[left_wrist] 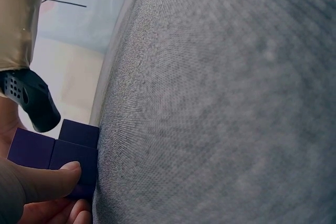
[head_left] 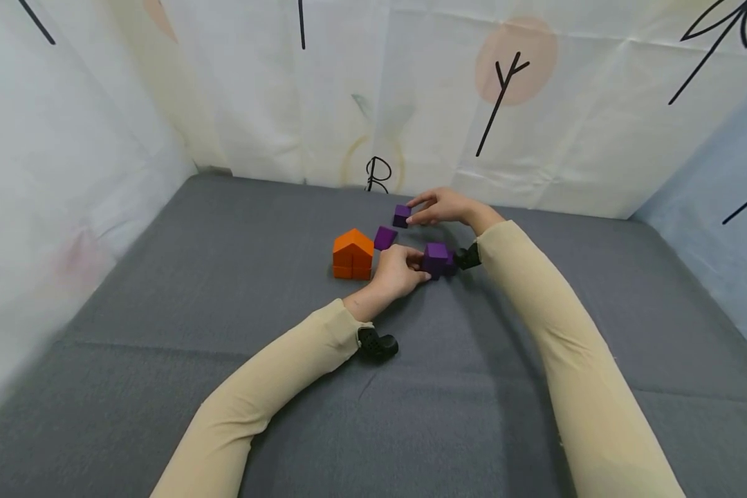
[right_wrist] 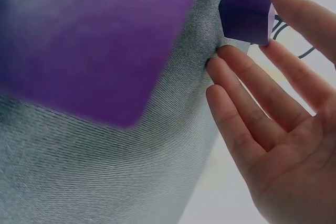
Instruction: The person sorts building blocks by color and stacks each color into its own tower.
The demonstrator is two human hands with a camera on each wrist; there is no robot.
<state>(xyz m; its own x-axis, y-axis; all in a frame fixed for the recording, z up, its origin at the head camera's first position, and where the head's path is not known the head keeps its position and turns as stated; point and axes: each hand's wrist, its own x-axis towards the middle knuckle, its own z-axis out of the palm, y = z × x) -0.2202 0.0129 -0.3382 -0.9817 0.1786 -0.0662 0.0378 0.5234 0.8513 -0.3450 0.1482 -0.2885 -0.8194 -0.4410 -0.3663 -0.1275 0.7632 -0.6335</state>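
Observation:
My left hand grips a small group of purple blocks. In the left wrist view its thumb lies across one block's face and its fingers curl below. The group there shows two blocks side by side and others behind and below, partly hidden. Farther back, my right hand holds a purple cube lightly between thumb and index fingertips, its other fingers extended. Between the hands, a purple block with a slanted side lies on the grey cloth surface.
Orange blocks stand together in a house shape, just left of the left hand. A printed cloth wall rises behind the surface. Dark wrist devices sit on both wrists; the right one is close to the purple group.

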